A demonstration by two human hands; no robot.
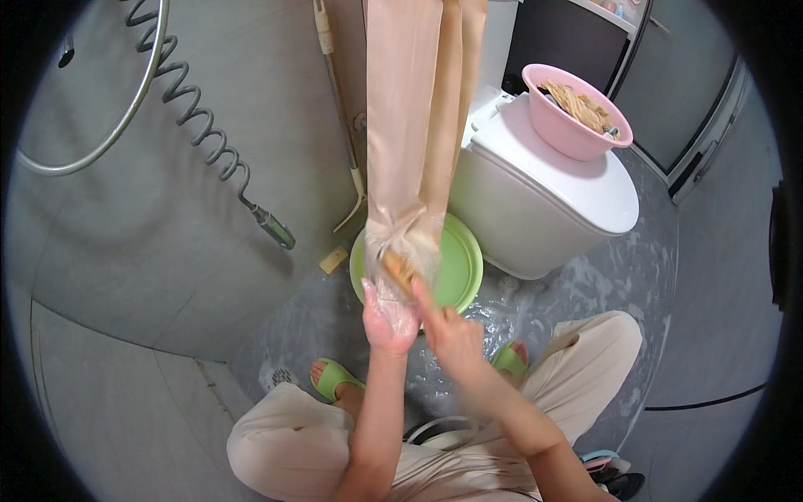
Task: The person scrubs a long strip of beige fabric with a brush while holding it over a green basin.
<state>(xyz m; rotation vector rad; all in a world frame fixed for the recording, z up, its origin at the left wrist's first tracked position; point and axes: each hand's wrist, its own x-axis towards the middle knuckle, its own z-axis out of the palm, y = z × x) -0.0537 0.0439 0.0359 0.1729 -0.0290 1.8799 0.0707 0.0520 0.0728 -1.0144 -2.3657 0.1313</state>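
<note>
A long, shiny beige cloth (401, 109) hangs down in front of me, its lower end wet, wrinkled and covered with suds. My left hand (386, 328) cups that soapy end from below, thumb raised at the side. In my right hand (456, 339) is a small wooden scrubbing brush (399, 269), pressed onto the sudsy cloth with the index finger stretched along it. The bristles are hidden against the fabric. Beneath the cloth and hands stands a light green basin (462, 263) on the wet floor.
A closed white toilet (544, 188) stands at the right, bearing a pink basin (577, 125) with cloth in it. A yellowish block (333, 260) lies left of the green basin. A coiled grey hose (201, 117) and a long-handled tool (339, 109) are by the left wall. Suds cover the floor.
</note>
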